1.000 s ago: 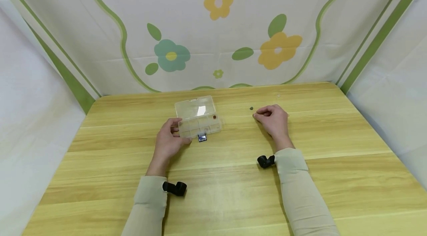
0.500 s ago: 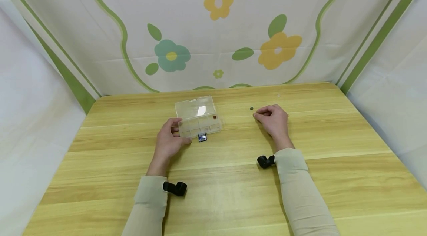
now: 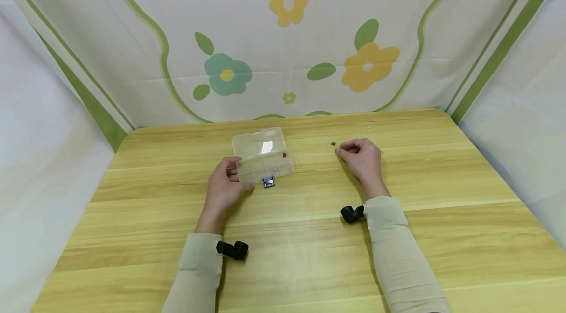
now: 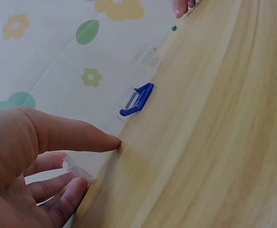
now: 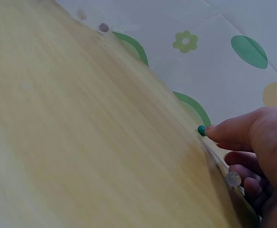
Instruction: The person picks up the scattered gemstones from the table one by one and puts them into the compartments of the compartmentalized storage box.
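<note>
My left hand (image 3: 223, 187) grips the left end of a clear plastic compartment box (image 3: 258, 163), thumb at its front corner and fingers round its side. The box's lid (image 3: 252, 143) stands open at the back, and a blue piece (image 4: 138, 99) sits at its front edge. A dark red bead (image 3: 284, 155) lies in a right-hand compartment. My right hand (image 3: 363, 160) rests low over the table, thumb and index tips together, other fingers curled, right by a green bead (image 3: 333, 144). A clear bead (image 5: 233, 178) shows against the curled fingers; I cannot tell whether they hold it.
A small pale bead (image 3: 369, 127) lies near the table's back edge, and a tiny pinkish thing (image 3: 382, 152) just right of my right hand. The wooden table (image 3: 292, 254) runs back to a white flowered cloth (image 3: 265, 33). Black wrist cameras sit on both sleeves.
</note>
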Available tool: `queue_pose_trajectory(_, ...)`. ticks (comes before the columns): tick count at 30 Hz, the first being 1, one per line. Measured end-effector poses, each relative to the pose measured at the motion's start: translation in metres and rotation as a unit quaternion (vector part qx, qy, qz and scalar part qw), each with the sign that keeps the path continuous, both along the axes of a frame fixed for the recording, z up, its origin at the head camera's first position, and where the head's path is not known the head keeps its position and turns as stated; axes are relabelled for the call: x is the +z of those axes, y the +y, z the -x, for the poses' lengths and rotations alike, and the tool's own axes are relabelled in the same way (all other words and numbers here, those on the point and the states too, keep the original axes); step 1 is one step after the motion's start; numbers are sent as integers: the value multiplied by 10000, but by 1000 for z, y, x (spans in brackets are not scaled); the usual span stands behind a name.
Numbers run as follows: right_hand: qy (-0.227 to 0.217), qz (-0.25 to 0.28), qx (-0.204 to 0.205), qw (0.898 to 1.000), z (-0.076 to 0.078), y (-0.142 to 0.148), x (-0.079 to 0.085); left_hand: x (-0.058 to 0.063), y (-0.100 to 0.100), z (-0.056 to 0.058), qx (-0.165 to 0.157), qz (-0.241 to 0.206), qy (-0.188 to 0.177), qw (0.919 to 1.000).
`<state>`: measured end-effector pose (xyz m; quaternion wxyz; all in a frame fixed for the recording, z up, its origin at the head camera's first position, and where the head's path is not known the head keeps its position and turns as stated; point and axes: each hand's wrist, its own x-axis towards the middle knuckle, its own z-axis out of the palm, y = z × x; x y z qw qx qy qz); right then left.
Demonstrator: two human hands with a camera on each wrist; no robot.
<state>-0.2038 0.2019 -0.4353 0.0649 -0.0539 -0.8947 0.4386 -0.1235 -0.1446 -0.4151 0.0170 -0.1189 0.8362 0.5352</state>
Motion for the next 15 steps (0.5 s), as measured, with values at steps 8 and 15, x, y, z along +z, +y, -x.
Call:
queue_pose_trajectory(8, 171, 105, -24, 9998, 1, -1, -1, -1, -1, 0, 23, -12, 2, 10000)
queue_pose_trajectory(15, 198, 156, -65, 9997, 1, -1, -1, -2, -1, 1, 21, 31, 38, 10000)
